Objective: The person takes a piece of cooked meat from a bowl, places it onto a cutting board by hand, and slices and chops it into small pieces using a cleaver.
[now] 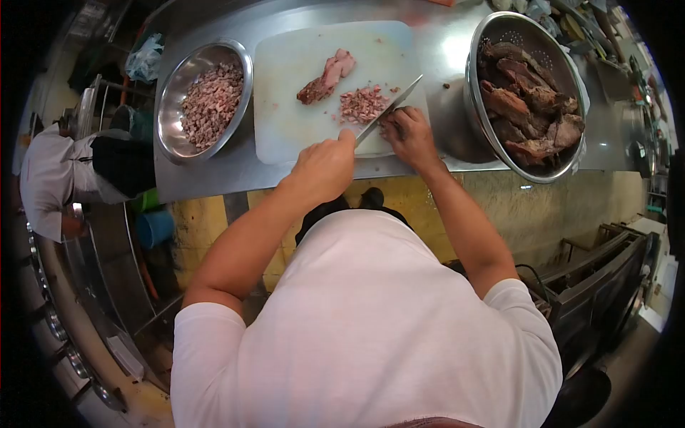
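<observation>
My left hand (325,167) is closed around the handle of a knife (389,108), whose blade points up and to the right over a white cutting board (285,71). Beside the blade, the fingers of my right hand (410,135) are curled together at the board's right edge; what they pinch, if anything, is hidden. Small chopped meat pieces (362,105) lie just left of the blade. A longer uncut piece of meat (328,77) rests further up and left on the board.
A metal bowl (245,93) of diced meat stands left of the board. At right, a metal colander (474,93) holds large dark meat pieces. Both stand on the steel table (449,146). A person in white (53,171) is at far left, and a blue bucket (155,228) is below the table.
</observation>
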{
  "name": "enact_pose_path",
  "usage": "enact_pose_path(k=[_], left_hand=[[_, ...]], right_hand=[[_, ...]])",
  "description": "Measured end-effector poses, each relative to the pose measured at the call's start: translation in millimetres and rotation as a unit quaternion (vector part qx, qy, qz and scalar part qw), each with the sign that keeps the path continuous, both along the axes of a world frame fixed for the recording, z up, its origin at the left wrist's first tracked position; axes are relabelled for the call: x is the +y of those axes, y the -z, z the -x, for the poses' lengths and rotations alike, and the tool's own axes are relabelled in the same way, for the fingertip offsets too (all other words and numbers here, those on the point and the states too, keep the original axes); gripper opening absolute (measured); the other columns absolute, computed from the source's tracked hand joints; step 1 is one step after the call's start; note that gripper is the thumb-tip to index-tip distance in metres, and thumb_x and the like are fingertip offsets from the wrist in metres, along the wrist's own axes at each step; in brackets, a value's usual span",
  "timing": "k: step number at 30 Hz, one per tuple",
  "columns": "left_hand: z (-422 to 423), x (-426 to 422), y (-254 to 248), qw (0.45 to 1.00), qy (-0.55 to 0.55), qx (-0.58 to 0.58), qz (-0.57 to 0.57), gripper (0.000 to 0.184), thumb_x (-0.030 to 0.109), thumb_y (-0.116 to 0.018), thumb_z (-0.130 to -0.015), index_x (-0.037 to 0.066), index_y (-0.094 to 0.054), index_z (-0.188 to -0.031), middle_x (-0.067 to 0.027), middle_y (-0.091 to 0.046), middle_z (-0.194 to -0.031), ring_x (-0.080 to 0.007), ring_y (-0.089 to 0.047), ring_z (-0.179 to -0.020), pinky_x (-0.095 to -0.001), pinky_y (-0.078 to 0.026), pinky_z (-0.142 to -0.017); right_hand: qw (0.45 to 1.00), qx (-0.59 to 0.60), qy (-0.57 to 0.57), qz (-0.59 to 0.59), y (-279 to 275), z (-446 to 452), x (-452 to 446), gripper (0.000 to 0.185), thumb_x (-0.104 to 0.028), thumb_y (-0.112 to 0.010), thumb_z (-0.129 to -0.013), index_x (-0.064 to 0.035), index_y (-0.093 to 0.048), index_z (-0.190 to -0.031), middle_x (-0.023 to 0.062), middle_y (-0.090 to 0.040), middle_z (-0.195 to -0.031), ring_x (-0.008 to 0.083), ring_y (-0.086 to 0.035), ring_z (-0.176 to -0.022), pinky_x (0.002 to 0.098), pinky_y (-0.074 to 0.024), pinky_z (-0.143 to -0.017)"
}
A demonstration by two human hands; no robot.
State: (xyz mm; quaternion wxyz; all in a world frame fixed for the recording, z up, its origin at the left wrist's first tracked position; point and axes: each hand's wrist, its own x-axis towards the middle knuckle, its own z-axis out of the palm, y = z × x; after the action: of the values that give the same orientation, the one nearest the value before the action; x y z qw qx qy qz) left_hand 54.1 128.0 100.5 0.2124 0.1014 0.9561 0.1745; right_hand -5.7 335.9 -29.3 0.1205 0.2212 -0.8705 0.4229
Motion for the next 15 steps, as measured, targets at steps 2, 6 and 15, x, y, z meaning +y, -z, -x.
enact_pose_path(k=[2,6,15], left_hand=[[-1.7,-2.2,36.2,0.999,-0.04,0.001,0.002,0.02,0.006,-0.055,-0.094,-0.005,-0.05,-0.11,-0.0317,-0.07,-0.093,-0.0497,-0.07,-0.092,-0.0588,-0.053,-0.082],[24.0,-11.1,31.9,0.995,-0.037,0.063,-0.067,0.022,0.017,-0.055,-0.103,-0.002,-0.049,-0.109,-0.0328,-0.068,-0.088,-0.0519,-0.066,-0.088,-0.061,-0.049,-0.081],[0.0,-14.1,26.9,0.995,-0.029,0.086,-0.036,0.017,0.015,-0.051,-0.101,0.001,-0.047,-0.11,-0.0286,-0.067,-0.076,-0.0525,-0.066,-0.075,-0.0631,-0.049,-0.073]], right_hand=[[1.0,-0.015,-0.002,0.015,-0.4,-0.9,-5.6,0.014,-0.005,-0.077,-0.08,-0.0034,-0.07,-0.093,0.0119,-0.066,-0.095,0.0367,-0.061,-0.097,0.0457,-0.052,-0.084],[0.998,-0.002,-0.054,-0.022,-14.4,-4.8,9.6,0.028,-0.004,-0.077,-0.081,-0.0029,-0.067,-0.107,0.0165,-0.064,-0.105,0.0389,-0.061,-0.1,0.0452,-0.0528,-0.086],[0.998,-0.024,-0.029,-0.051,-22.2,-1.4,-2.2,0.041,-0.004,-0.078,-0.083,-0.0034,-0.062,-0.121,0.0178,-0.062,-0.116,0.0378,-0.063,-0.107,0.0453,-0.0525,-0.091]])
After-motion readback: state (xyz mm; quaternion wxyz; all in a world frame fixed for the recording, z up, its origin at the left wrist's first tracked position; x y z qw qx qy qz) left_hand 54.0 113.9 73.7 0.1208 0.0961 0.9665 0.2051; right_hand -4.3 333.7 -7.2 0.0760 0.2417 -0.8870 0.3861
